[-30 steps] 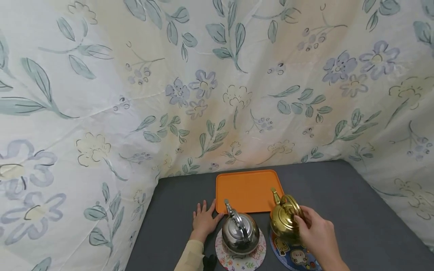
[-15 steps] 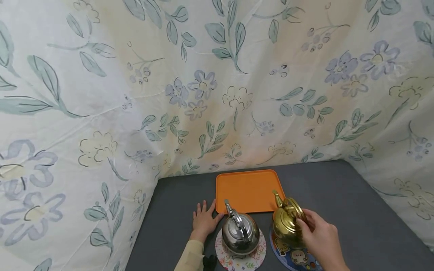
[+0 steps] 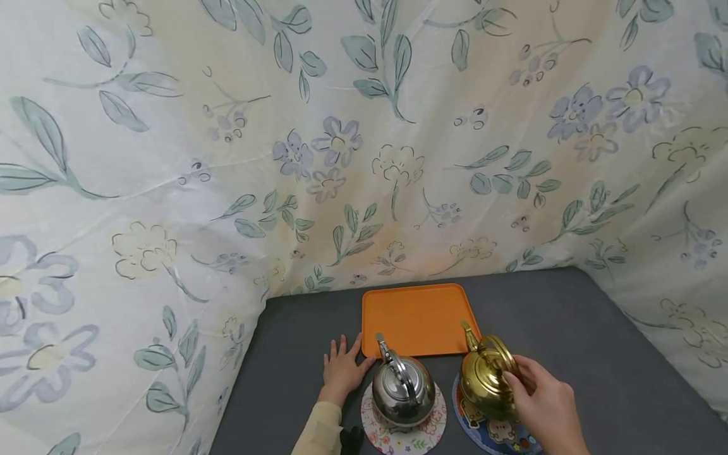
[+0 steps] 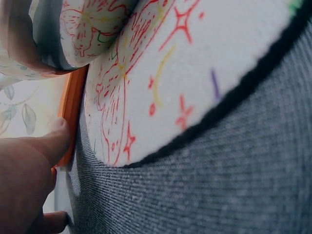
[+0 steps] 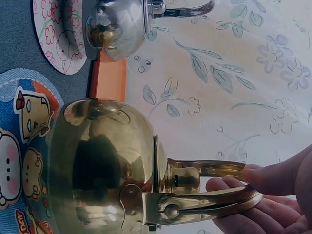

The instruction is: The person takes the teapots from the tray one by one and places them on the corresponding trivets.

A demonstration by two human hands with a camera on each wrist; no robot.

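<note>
Head: right hand grips gold kettle

Polished gold metal kettle and mirror-bright steel kettle gleam beside a smooth matt orange plastic tray on the rough grey cloth-covered counter.

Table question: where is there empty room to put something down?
The orange tray is bare. The grey table is free right of the gold kettle. It is crowded in front: silver kettle, both mats, left hand and right hand.

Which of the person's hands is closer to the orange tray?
Left. The left hand lies flat with its thumb at the orange tray corner; the right hand holds the gold kettle just beyond the tray's near right corner.
</note>
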